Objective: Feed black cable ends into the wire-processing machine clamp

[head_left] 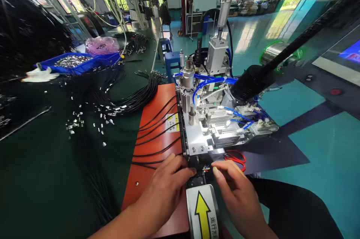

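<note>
My left hand (168,184) is closed at the front edge of the machine, its thumb and forefinger pressed around a black cable (153,162) that runs under the hand. Thin coloured wires (206,168) fan out just right of those fingertips, in the gap between my hands. Thumb and forefinger of my right hand (237,190) come together beside the wire ends; whether anything is pinched there is too small to see. Several more black cables (157,137) lie across the orange-red board (153,190), their right ends at the machine's dark side rail.
Behind my hands stands the metal machine (197,134) with blue air tubes (208,81). A yellow arrow plate (201,209) sits in front, red-handled scissors (236,159) to the right. Bundled cables (149,89) and a blue tray (70,67) of metal parts lie left. A thick black hose (281,51) slants overhead.
</note>
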Demonstrator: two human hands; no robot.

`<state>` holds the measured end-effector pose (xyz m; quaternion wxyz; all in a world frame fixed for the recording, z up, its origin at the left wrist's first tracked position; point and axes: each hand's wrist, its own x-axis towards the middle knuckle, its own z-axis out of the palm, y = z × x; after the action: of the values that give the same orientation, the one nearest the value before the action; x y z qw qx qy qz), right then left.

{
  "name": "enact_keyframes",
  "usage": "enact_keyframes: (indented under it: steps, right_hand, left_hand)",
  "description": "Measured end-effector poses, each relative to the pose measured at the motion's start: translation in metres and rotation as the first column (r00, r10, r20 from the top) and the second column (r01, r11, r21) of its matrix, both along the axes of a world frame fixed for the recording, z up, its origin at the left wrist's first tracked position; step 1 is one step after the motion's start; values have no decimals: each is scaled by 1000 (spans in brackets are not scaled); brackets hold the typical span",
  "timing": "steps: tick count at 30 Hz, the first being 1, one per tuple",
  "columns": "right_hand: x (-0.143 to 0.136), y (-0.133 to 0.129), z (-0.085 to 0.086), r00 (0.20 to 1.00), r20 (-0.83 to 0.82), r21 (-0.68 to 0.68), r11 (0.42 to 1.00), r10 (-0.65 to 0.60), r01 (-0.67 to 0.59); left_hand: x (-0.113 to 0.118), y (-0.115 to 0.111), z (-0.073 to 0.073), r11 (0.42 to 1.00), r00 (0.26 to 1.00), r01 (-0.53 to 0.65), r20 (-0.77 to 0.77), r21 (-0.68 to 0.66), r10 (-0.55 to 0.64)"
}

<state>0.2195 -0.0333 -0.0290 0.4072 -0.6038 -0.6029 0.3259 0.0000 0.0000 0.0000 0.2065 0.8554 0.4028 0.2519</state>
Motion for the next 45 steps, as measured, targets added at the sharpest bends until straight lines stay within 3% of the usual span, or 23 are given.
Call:
enact_keyframes:
  steps: [5,22,38,45]
  right_hand:
    - [-1,1,1,999,19,80,996,41,-43]
    - [-7,4,4,994,40,173,979,101,-106]
    - [-1,10,7,984,-4,48,983,176,-175]
    - [7,18,11,983,72,92,980,169,-175]
  left_hand:
    - [2,3,-2,1000,1000,-11,19,25,11]
    - [4,3,1,998,999,-20,51,62,17]
    - [3,2,1,998,999,-21,38,59,18]
    - [2,1,-1,999,1000,-22,7,32,21]
